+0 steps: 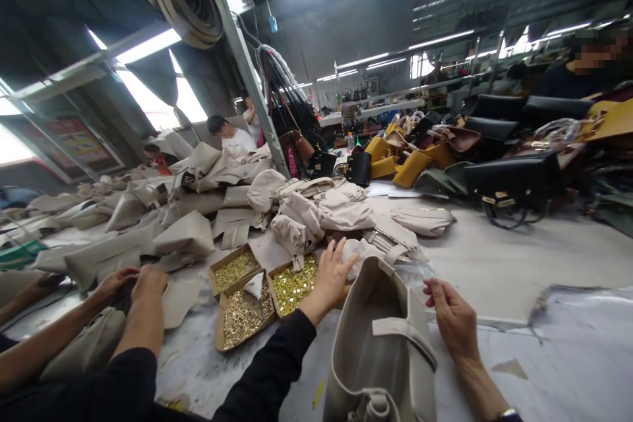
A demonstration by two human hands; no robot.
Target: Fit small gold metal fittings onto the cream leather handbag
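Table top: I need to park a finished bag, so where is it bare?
Bare table lies right of the right hand, between the black handbag and the plastic sheet. Crowded: the left hand reaches at the boxes of gold hardware, beside the beige bag, with beige pieces heaped beyond.

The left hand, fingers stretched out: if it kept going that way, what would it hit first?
Probably the pile of beige bags just beyond the left hand; the hand is over a box of gold fittings. Depth is hard to judge.
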